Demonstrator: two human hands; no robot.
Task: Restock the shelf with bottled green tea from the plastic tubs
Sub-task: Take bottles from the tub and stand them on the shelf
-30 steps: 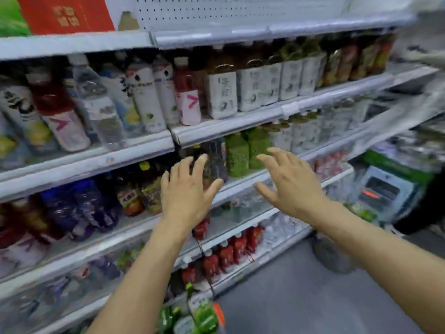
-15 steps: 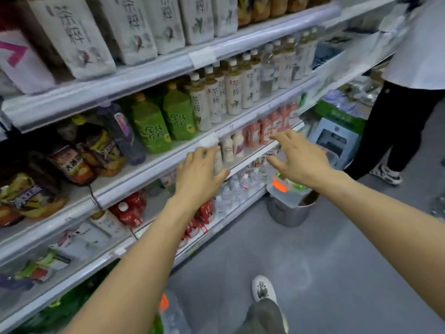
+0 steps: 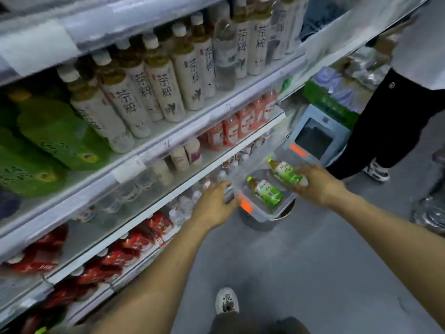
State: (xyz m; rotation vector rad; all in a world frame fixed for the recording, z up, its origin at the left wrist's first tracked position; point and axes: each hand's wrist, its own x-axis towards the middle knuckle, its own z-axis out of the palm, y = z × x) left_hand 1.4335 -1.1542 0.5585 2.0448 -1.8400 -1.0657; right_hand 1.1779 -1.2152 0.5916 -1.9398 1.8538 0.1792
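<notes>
Here a green tea bottle lies in the right hand, whose fingers wrap its lower body, presumably to lift it out for the shelf. Just below those fingers a second bottle lies on its side in the clear plastic tub (only these two show in it). The left hand grips the tub's near rim, fingers curled over it, likely steadying it.

Green-labelled tea bottles, clear tub with orange clips, grey floor
</notes>
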